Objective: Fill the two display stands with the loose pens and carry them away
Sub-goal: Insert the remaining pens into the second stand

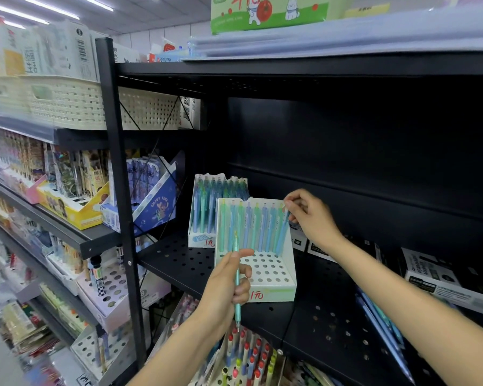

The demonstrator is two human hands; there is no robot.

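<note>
A white display stand (265, 270) with rows of holes stands on the black perforated shelf (326, 310); its back row holds several green and blue pens. Behind it to the left a second white stand (198, 238) is packed with blue and green pens. My left hand (226, 288) grips a teal pen (237, 285) upright in front of the near stand. My right hand (310, 215) pinches the top of a blue pen (284, 232) at the right end of the back row. Loose blue pens (379, 324) lie on the shelf under my right forearm.
Black and white boxes (441, 280) sit at the shelf's right. A black upright post (120, 196) stands to the left, with stationery displays (76, 201) and cream baskets (67, 101) beyond. Pen holders (243, 358) fill the shelf below.
</note>
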